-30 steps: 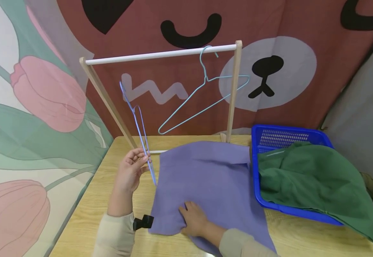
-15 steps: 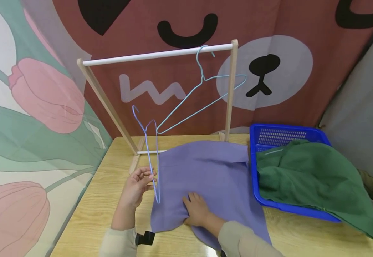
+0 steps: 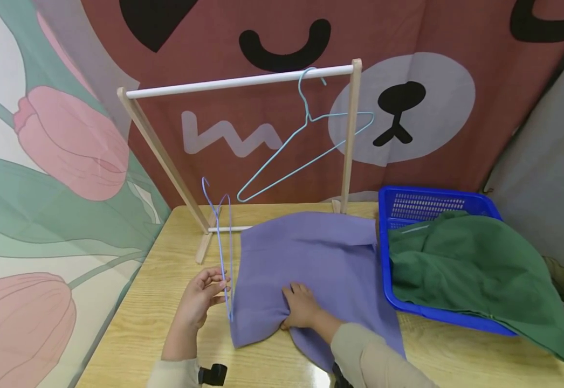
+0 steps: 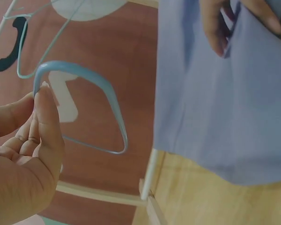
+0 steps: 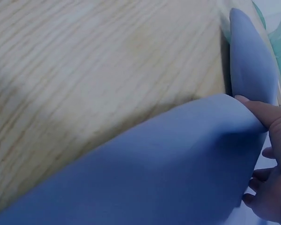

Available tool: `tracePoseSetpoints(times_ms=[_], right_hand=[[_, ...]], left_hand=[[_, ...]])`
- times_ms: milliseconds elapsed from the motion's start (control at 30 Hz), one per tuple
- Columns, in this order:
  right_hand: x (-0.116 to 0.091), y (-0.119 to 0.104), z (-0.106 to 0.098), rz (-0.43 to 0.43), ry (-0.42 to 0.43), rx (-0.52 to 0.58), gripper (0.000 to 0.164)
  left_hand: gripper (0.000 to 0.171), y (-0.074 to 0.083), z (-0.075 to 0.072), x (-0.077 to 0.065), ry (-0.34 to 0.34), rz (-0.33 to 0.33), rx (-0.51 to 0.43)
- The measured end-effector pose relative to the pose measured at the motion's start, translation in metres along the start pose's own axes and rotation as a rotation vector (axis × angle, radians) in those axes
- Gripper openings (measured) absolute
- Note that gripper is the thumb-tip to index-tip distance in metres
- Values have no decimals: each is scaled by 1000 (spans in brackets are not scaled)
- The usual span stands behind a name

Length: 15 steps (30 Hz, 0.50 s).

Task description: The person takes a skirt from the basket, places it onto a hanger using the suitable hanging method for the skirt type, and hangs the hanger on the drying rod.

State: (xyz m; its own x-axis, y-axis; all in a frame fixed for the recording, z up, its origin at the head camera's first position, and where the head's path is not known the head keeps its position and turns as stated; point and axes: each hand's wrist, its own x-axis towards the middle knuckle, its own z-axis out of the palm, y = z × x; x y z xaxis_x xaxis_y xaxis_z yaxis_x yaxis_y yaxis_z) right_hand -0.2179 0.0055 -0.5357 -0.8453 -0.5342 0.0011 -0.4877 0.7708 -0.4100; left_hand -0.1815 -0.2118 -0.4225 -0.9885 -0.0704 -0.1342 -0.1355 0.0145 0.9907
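In the head view, a blue-violet clothes hanger [image 3: 220,242] stands on end beside a purple garment [image 3: 311,253] spread on the table. My left hand [image 3: 199,299] pinches the hanger low on its frame between thumb and fingers; the left wrist view shows this grip on the hanger's bent end [image 4: 75,67]. My right hand [image 3: 303,307] lies at the garment's near edge, where the cloth puckers. The right wrist view shows the thumb over that edge, and the left wrist view shows a fold pinched between thumb and fingers. The fabric hides part of the grip.
A small rack with a white rail [image 3: 238,83] and wooden posts stands behind the garment. From its right end hangs a pale teal hanger [image 3: 307,113]. To the right, a blue basket [image 3: 384,258] holds green cloth [image 3: 471,264] that droops over its rim onto the wooden table [image 3: 131,323].
My left hand has brought the hanger down and nearer, beside the garment's left edge. My right hand has shifted slightly away from me and right, gathering the garment's edge into a fold.
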Motion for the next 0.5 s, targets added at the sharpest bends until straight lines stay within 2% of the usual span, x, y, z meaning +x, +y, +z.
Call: tracePoseSetpoints(times_ms=[300, 500], right_hand=[[5, -5, -7, 48, -97, 84, 86], [9, -4, -9, 79, -75, 45, 88]], left_hand=[[22, -12, -14, -5, 19, -45, 46], [22, -21, -18, -6, 22, -83, 46]])
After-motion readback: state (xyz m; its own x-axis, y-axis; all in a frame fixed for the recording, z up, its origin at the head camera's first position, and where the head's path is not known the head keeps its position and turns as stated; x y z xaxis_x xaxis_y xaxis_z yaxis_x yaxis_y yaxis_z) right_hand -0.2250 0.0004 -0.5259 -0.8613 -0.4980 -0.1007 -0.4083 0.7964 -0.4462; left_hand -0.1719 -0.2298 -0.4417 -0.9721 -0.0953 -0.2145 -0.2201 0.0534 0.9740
